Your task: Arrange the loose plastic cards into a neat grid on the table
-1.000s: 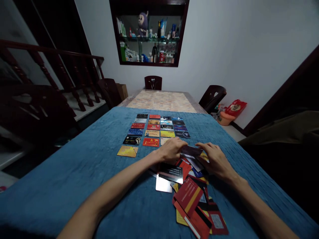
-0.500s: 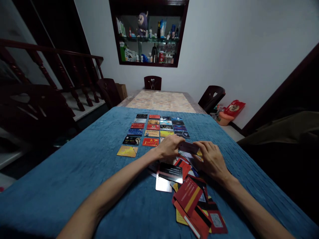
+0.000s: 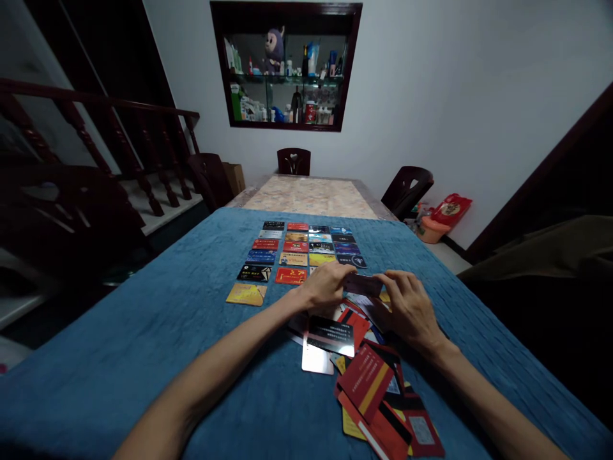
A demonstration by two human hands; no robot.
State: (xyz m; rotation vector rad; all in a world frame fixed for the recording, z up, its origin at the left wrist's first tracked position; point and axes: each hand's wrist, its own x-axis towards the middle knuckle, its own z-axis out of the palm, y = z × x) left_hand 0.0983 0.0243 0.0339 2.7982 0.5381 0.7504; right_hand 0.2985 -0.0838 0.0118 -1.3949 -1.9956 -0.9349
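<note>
Between my two hands a dark card is held by its short ends, tilted up above the table. My left hand pinches its left end; my right hand grips the right end. Beneath and in front of them lies a loose, overlapping pile of cards, with a black card, a silver card and a dark red card on top. Beyond my left hand several cards lie face up in four columns, among them a gold card and a red card. My left hand hides part of these columns.
A blue cloth covers the near table, and a beige patterned cover the far end. Dark wooden chairs stand around it. A railing is at left, a wall cabinet behind, an orange bin at right.
The held card and both hands keep nearly the same place and grip. The whole view has shifted slightly downward.
</note>
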